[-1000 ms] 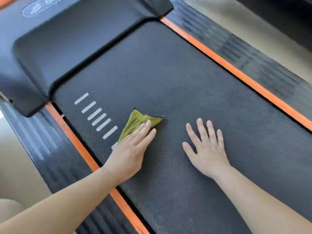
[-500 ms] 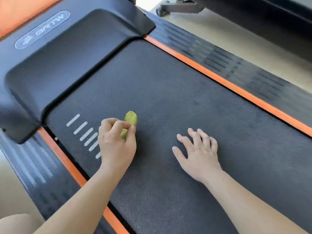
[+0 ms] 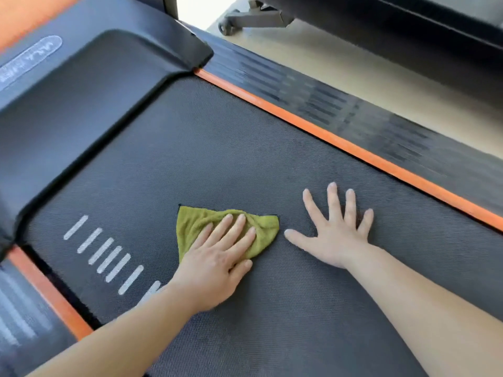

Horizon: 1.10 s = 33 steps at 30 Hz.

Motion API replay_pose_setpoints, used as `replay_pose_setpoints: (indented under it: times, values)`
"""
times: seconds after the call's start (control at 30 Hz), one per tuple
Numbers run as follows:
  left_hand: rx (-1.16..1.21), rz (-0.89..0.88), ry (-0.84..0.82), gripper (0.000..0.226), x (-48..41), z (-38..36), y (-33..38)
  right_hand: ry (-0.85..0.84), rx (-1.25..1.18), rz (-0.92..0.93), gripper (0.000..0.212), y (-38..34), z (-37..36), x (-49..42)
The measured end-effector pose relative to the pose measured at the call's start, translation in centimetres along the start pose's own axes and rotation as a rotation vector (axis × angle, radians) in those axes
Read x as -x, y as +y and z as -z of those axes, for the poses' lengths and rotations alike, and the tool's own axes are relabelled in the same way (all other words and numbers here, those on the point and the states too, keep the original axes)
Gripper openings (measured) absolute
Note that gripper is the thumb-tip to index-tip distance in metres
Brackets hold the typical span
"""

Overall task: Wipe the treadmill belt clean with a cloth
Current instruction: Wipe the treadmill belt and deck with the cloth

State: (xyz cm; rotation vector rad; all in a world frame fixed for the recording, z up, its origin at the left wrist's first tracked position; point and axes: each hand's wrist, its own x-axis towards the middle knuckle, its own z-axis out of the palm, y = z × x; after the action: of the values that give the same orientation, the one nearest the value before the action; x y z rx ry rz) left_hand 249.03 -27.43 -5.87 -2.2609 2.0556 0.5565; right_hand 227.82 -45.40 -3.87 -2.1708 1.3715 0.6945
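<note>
The left grip [image 3: 215, 265] lies flat with straight fingers [image 3: 236, 227] spread over the cloth [image 3: 194, 223], pressing it down onto the belt rather than curling round it. The right grip [image 3: 334, 240] is wide as well, palm down and fingers fanned out, resting bare on the belt just to the right of the cloth and holding nothing; its thumb tip comes close to the cloth's right corner.

The cloth is an olive-green towel, rumpled into a rough triangle, lying on the treadmill belt [image 3: 245, 159] a little left of its middle. The belt is dark grey with a fine woven texture. To the left of the cloth, a row of short white stripes [image 3: 103, 251] runs slantwise along the belt's edge, and the left forearm crosses the nearest of them.

An orange strip [image 3: 340, 145] borders the belt on the right, with a ribbed black side rail [image 3: 353, 112] beyond it; another orange strip [image 3: 51, 292] borders it on the left. At the far end stands the black motor cover [image 3: 81, 104], bearing an oval logo too blurred to read. Beyond the right rail is pale floor [image 3: 353, 63], where a grey wheeled foot [image 3: 245, 20] of another machine stands.
</note>
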Motion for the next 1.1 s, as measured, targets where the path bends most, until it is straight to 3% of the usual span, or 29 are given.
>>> replay_pose_setpoints:
  times: [0.07,0.2,0.27,0.37,0.43,0.53,0.6,0.67,0.77,0.8,0.87,0.93,0.97,1.0,1.1]
  values:
    - [0.0,0.09,0.033,0.063,-3.6,1.4,-1.9,-0.102,0.012,-0.006,0.113,-0.1,0.2,-0.4]
    - [0.131,0.369,0.139,0.058,-10.2,2.7,-0.8,-0.186,0.011,-0.008,0.113,-0.4,0.7,-0.7]
    - [0.094,0.248,0.1,0.059,-11.1,2.3,1.6,-0.197,0.023,-0.011,0.112,-0.3,0.8,-0.6]
    - [-0.011,-0.177,-0.045,0.065,-11.2,3.1,1.0,-0.211,0.039,-0.013,0.113,-0.5,0.8,-0.5]
    - [-0.065,-0.221,-0.053,0.065,-13.7,4.3,-2.0,-0.215,0.029,-0.006,0.113,-0.4,0.9,-0.6]
    - [0.019,0.252,0.109,0.06,-17.9,5.4,-2.6,-0.207,0.005,0.017,0.112,-0.1,0.8,-0.4]
    - [0.1,0.362,0.17,0.059,-19.1,4.8,1.2,-0.179,0.007,0.029,0.111,0.0,0.6,-0.2]
    - [0.046,0.114,0.128,0.06,-18.6,4.0,4.2,-0.152,0.014,0.034,0.111,0.0,0.3,-0.1]
    - [-0.07,-0.254,0.04,0.063,-18.8,5.0,1.6,-0.133,0.009,0.042,0.111,0.0,0.1,-0.2]
    - [-0.085,-0.237,0.048,0.062,-19.8,5.5,0.2,-0.142,0.007,0.043,0.111,0.1,0.2,-0.2]
    - [-0.02,0.071,0.137,0.059,-21.7,6.1,-1.0,-0.156,0.001,0.047,0.111,0.1,0.4,-0.1]
    - [0.098,0.368,0.202,0.058,-22.8,5.5,2.4,-0.153,0.006,0.048,0.111,0.1,0.4,-0.2]
    - [0.141,0.379,0.204,0.057,-22.8,5.1,5.1,-0.151,0.012,0.048,0.111,0.1,0.4,-0.2]
    - [0.143,0.292,0.182,0.056,-22.4,4.5,7.7,-0.151,0.018,0.045,0.112,0.0,0.3,-0.2]
    - [-0.003,-0.24,0.039,0.054,-20.7,4.0,9.5,-0.157,0.023,0.042,0.112,0.1,0.3,-0.3]
